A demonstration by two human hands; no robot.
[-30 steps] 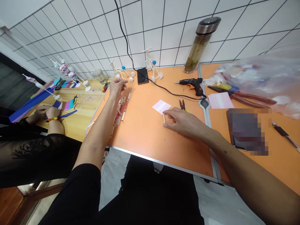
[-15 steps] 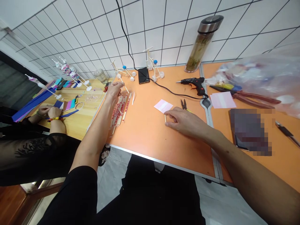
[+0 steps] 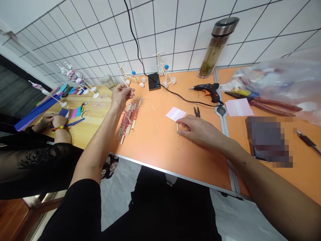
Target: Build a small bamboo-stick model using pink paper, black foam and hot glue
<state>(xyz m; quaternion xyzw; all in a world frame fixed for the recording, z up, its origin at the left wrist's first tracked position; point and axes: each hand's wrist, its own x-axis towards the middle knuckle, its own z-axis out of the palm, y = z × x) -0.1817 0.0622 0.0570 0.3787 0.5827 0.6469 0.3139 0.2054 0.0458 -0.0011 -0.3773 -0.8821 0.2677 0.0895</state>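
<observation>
My left hand [image 3: 120, 94] is raised a little above the orange table [image 3: 155, 140] and pinches a thin wooden stick [image 3: 127, 86] that points up and to the left. Just below it lies a pile of paper-wrapped chopsticks [image 3: 129, 117]. My right hand [image 3: 198, 130] rests on the table with its fingers closed on a short wooden stick [image 3: 177, 127], next to a pink paper slip [image 3: 176, 113]. Small pliers [image 3: 197, 112] lie just beyond that hand.
A black glue gun [image 3: 209, 90], a phone [image 3: 153, 81], two stick-and-wheel models [image 3: 165, 72], a tall bottle [image 3: 216, 47], red-handled pliers [image 3: 271, 104], a plastic bag [image 3: 281, 80] and a pixelated dark object [image 3: 269, 139] lie about. Another person's hands [image 3: 51, 120] work at the left wooden table.
My left hand dipped to the chopstick pile and rose again with a thin stick. A small clear scrap now lies on the table right of the pile. My right hand stayed put.
</observation>
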